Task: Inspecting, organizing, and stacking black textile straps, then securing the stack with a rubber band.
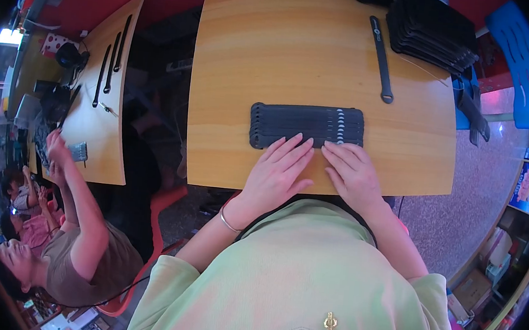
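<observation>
On table (236, 56) | fingers (286, 149) at strap row (299, 124) | beyond: loose strap (381, 59), black stack (428, 28)

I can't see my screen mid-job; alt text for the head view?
A person's left hand and right hand rest their fingertips along the near edge of a row of black straps on a wooden table. One loose black strap lies farther off, near a black stack at the upper right. At left, another person is at a second table.
</observation>
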